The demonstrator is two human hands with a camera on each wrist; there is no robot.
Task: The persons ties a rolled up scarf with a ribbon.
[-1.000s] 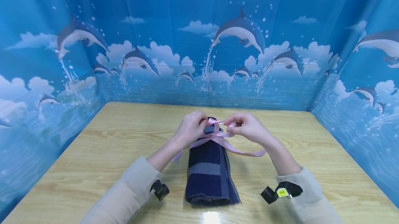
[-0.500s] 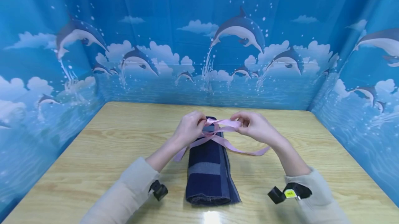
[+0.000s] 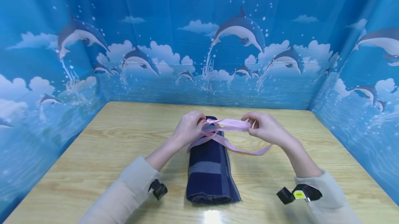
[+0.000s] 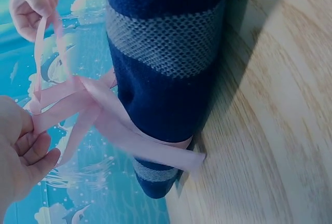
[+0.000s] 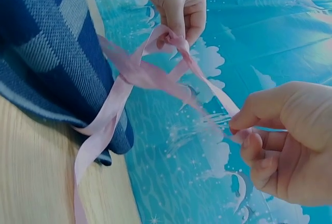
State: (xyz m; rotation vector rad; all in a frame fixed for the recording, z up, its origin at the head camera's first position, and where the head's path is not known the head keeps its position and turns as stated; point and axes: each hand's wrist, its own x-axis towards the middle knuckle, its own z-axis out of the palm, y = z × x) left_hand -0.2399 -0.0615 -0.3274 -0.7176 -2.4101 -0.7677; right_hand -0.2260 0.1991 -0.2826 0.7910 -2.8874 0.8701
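A rolled navy scarf (image 3: 205, 186) with grey bands lies lengthwise on the table, a pink ribbon (image 3: 230, 147) passing round its far part. My left hand (image 3: 189, 128) pinches the ribbon just over the scarf's far end. Off to the right, my right hand (image 3: 269, 129) holds a loop of the ribbon between thumb and fingers, drawn out sideways from the left hand. Ribbon strands cross above the scarf in the left wrist view, where one loose tail (image 4: 176, 157) hangs over the roll. In the right wrist view another tail (image 5: 85, 156) trails down past the scarf's edge.
The wood-grain table (image 3: 124, 130) spreads out on both sides of the scarf. A blue curtain (image 3: 187, 88) printed with dolphins encloses the table at the back and sides. Small black cameras (image 3: 159, 190) are strapped at both wrists.
My right hand has moved to the right, drawing the ribbon loop out longer. My left hand stays almost in place at the scarf's far end. The scarf has barely moved.
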